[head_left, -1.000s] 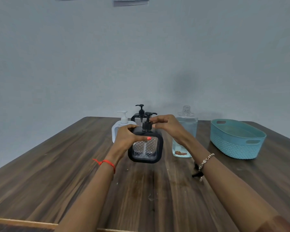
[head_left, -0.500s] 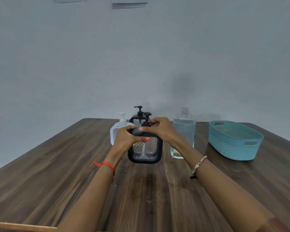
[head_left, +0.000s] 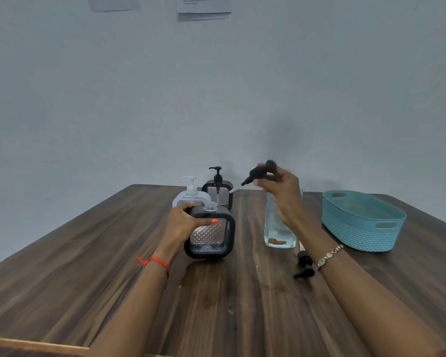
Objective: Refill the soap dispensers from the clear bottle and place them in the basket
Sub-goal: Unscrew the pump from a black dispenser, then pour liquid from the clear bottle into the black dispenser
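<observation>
Dispenser in hand: square black-framed soap dispenser with dimpled clear window, standing on the dark wood-grain surface, neck open.
Left hand: wrapped around its upper left corner, steadying it.
Right hand: pinching the removed black pump head, raised above the clear refill bottle.
Handling: rigid, likely light; smooth frame could slip, so grip the corners.
Bottle: transparent, probably heavier; take it at mid-body.
Basket: teal woven-textured oval basket, rightward.

Soft, even, bluish light; faint shadow on the wall. The pump head is motion-blurred. Wide-angle bending splays the counter edges.
</observation>
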Tool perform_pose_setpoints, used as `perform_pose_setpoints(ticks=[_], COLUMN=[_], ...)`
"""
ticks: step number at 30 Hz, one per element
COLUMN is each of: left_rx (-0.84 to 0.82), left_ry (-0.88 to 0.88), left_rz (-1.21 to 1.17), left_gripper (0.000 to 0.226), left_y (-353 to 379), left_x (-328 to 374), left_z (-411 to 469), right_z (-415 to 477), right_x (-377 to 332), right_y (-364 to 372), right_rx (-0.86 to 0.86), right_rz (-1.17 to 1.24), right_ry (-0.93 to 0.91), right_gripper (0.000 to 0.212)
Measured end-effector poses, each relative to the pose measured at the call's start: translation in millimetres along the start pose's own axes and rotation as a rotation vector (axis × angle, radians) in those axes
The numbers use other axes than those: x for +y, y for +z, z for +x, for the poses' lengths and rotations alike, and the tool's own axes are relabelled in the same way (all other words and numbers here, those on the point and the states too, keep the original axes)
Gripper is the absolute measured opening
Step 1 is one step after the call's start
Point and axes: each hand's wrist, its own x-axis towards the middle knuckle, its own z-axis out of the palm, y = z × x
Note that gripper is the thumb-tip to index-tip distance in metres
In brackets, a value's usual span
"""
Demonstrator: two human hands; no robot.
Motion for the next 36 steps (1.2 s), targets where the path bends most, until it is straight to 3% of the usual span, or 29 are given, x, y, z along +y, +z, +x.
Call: perform_pose_setpoints(ticks=[3,6,9,13,15,19,21,25,26,29,31,36], left_rx=[0.100,0.111,0.064,-0.010,-0.040,-0.032,-0.036,-0.075,-0.081,-0.105,-0.123,-0.126], left_ry=[-0.013,-0.008,-0.001,-0.028,-0.033,-0.040,-0.032,-0.029,-0.032,-0.030,-0.029,-0.030], left_rz=[-0.018,-0.117,-0.173,-0.207,-0.248,-0.349,-0.320,-0.295,-0.303,-0.311,-0.323,-0.331], left_gripper=[0.055,0.043,0.029,0.030,0.034,0.032,0.035,0.034,0.034,0.033,0.034,0.048], left_y=[-4.6,-3.4,2.4,7.1,9.2,15.4,21.1,36.3,40.4,48.6,53.9,62.1], left_x=[-1.8,0.7,2.1,1.0,1.2,4.9,5.9,9.1,9.5,10.5,10.8,11.6], left_z=[5.2,6.8,10.1,19.7,22.9,27.0,29.6,34.0,36.6,42.9,47.8,56.8], right_z=[-20.0,-40.8,-55.2,-60.3,-58.9,-40.3,-21.7,21.4,29.3,40.6,43.2,41.9], right_x=[28.6,69.1,94.3,97.7,87.6,67.0,64.4,83.9,89.5,99.7,106.5,109.6], right_y=[-9.6,-14.7,-18.2,-22.0,-27.2,-52.0,-66.5,-92.5,-95.8,-91.2,-85.9,-79.9], right_rx=[-0.197,-0.441,-0.663,-0.779,-0.662,0.009,0.229,0.174,0.121,-0.099,-0.161,-0.007], right_rz=[-0.378,-0.655,-0.804,-0.949,-0.906,-0.672,-0.609,-0.477,-0.398,-0.181,-0.151,-0.162], right_ry=[-0.181,-0.355,-0.336,-0.272,-0.333,-0.435,-0.309,0.073,0.146,0.316,0.327,0.269], right_gripper=[0.035,0.024,0.026,0.041,0.044,0.043,0.048,0.109,0.115,0.096,0.082,0.060])
